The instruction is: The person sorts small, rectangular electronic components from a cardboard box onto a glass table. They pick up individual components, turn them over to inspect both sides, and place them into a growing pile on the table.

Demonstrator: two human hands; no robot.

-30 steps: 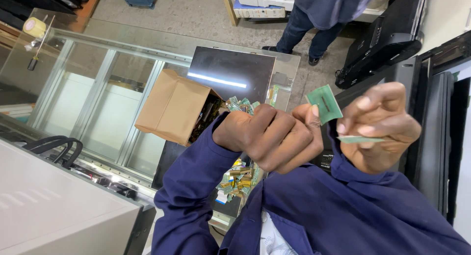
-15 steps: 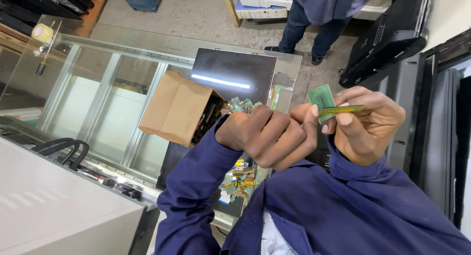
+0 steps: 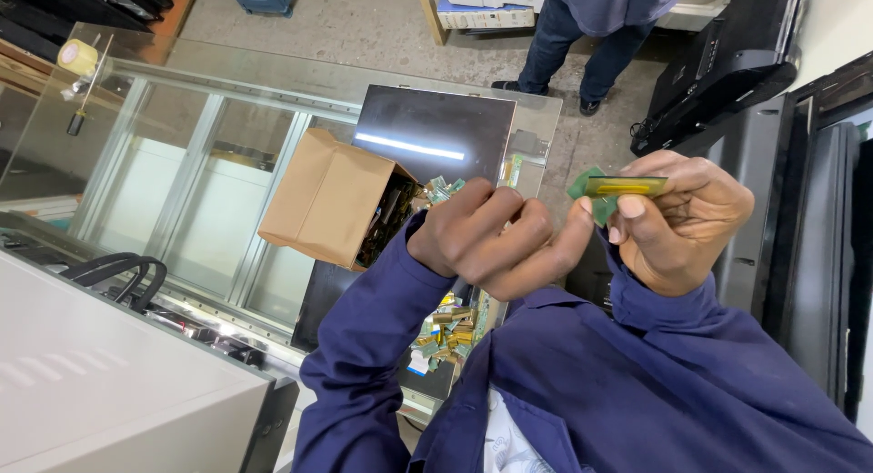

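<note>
My right hand is raised in front of my chest and pinches a small green circuit board strip with a yellow band, held edge-on between thumb and fingers. My left hand is curled beside it, its thumb tip touching the strip's lower green corner. Both arms wear dark blue sleeves. Below the hands lies a pile of small gold and green parts.
A brown cardboard box lies on its side, spilling small parts onto a dark glossy panel. A glass-and-metal frame spreads to the left, with a white casing and black cables. Another person stands beyond; black screens lean at right.
My right hand turned the green strip from face-on to edge-on and brought it toward my left hand, whose thumb now meets it.
</note>
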